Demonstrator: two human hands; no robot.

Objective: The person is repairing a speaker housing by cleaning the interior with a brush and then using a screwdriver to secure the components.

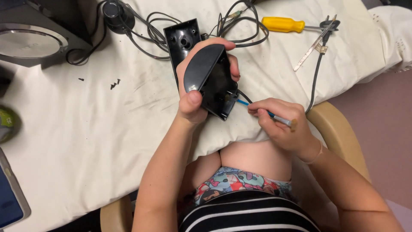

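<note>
The left hand (pixel 195 86) gripped a black plastic casing (pixel 212 79) tight, thumb low, fingers curled over its top edge, holding it tilted just above the table edge. The right hand (pixel 283 124) pinched a small blue-tipped screwdriver (pixel 262 111), its tip set against the casing's lower corner. All this sat over a stained cream cloth (pixel 86 129) that covered the table. Behind the casing lay a black back panel (pixel 182 41) among tangled black cables (pixel 150 30). Further right rested a yellow-handled screwdriver (pixel 283 24) and metal tweezers (pixel 313 45). Loose black screws (pixel 114 83) dotted the cloth on the left. Pinkish floor (pixel 377 129) showed beyond the tan chair arm (pixel 339 133).
</note>
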